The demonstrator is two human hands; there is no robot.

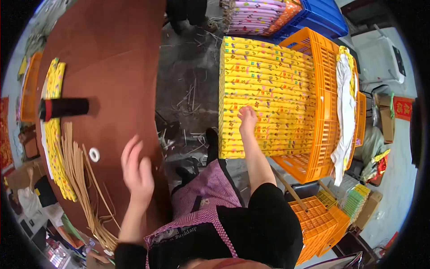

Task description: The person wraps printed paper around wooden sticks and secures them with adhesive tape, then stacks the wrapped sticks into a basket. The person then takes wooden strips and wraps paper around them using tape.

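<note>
My left hand (137, 168) is raised over the brown table (118, 67), fingers apart, with nothing in it. My right hand (247, 120) reaches over the stack of yellow patterned bundles (268, 89) and is nearest to their upper surface; its fingers are bent, and whether they touch or grip a bundle is unclear. The bundles lie in rows beside an orange crate (319, 107). On the table, left of my left hand, are a white tape roll (94, 155), a spread of thin brown strips (74, 161), a black cylinder (67, 106) and yellow patterned pieces (54, 134).
Blue crates (320, 20) with pink patterned bundles (255, 15) stand at the top. White cloth (344, 112) hangs over the orange crate's far side. More orange crates (313, 224) sit at lower right. Scraps litter the dark floor (183, 80). A person's dark legs (186, 11) show at the top.
</note>
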